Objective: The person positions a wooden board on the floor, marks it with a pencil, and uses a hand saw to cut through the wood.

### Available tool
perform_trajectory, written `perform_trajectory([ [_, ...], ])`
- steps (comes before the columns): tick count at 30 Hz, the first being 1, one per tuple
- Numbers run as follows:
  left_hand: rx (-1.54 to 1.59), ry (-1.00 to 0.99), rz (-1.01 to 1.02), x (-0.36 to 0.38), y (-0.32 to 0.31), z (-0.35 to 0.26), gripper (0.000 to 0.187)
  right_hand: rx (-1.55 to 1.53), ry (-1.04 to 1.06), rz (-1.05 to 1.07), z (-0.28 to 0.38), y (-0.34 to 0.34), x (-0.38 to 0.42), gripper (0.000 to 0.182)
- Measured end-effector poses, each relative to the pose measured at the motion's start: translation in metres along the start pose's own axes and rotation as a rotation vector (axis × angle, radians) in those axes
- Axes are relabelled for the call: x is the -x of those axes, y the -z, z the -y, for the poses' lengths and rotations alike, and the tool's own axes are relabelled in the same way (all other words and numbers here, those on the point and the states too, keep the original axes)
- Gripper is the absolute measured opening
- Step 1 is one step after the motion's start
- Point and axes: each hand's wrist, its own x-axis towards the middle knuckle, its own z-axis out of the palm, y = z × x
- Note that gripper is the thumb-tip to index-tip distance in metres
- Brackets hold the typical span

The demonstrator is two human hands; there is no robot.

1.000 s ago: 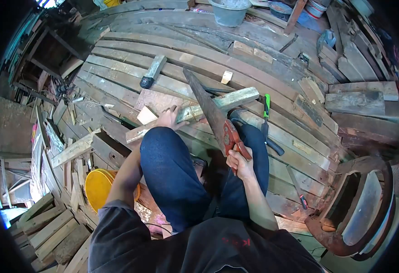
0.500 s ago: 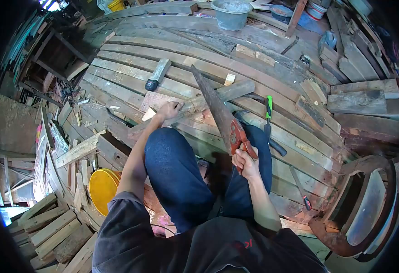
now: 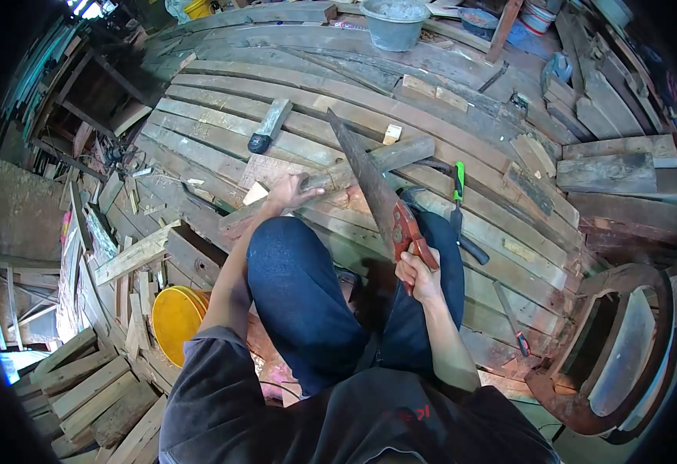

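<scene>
A handsaw (image 3: 365, 166) with a red handle is gripped in my right hand (image 3: 417, 271), above my right thigh. Its rusty blade slants up and to the left, across the view of a long wooden plank (image 3: 404, 152). My left hand (image 3: 292, 193) lies over that plank beyond my left knee, thumb and fingers parted across its width. Right of the saw lie a chisel with a green handle (image 3: 459, 179) and a hammer, its black grip (image 3: 474, 250) showing. The saw blade hides part of the plank.
Slatted boards (image 3: 222, 116) form the surface ahead. A mallet-like wooden block with a black end (image 3: 270, 127) and a small wood block (image 3: 392, 134) lie there. A yellow bucket (image 3: 176, 325) stands left, a grey tub (image 3: 394, 27) at the back. A curved wooden frame (image 3: 640, 278) stands right.
My left hand's thumb and fingers have spread from a tighter curl and shifted slightly right along the plank. The saw and my right hand have hardly moved.
</scene>
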Motion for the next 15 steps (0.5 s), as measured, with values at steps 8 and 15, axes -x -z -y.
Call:
perform_trajectory([
  [8, -0.04, -0.018, 0.087, -0.018, -0.001, 0.013, 0.084, 0.05, -0.003, 0.02, 0.0, 0.002, 0.001, 0.028],
  [15, 0.006, 0.18, 0.133, 0.014, 0.007, -0.032, 0.086, 0.213, 0.012, -0.009, -0.004, 0.005, 0.009, 0.027],
])
